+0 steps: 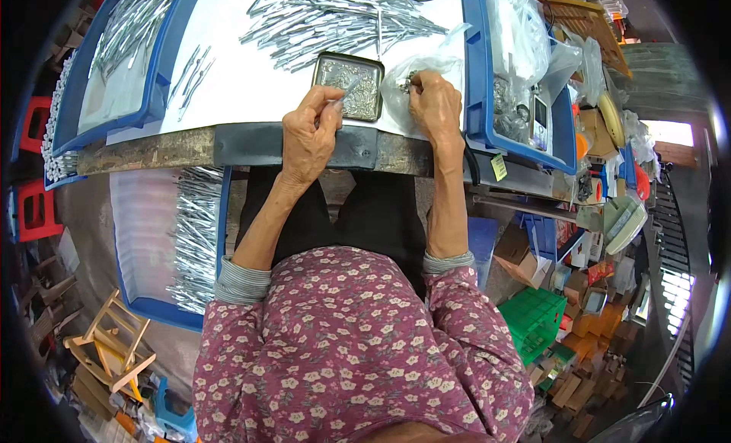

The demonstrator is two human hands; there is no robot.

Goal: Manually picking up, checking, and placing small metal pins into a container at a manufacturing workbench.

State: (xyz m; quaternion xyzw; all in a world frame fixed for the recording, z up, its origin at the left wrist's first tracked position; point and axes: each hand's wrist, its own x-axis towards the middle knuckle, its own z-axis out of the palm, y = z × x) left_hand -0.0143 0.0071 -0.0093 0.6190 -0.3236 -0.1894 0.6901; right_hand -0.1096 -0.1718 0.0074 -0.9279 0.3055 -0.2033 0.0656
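My left hand (311, 134) is closed in a pinch on a slim metal rod (352, 86), over the near left part of a shallow square metal tin (329, 63) holding small shiny bits. To the tin's right, my right hand (436, 108) has its fingers pressed together at a clear plastic bag (397, 102). Dark small metal parts show at those fingertips; whether they are gripped or only touched is hard to make out. Beyond the tin lies a wide heap of slim silvery rods (335, 24) on white sheeting. A few loose rods (196, 73) lie off to the left.
A blue bin (161, 92) of rods stands at the left, and another blue bin (478, 70) with bags and a small device stands at the right. Below the table edge (297, 143) at left sits a blue tray (164, 310) of rods. Red stools and a green crate (533, 321) stand lower.
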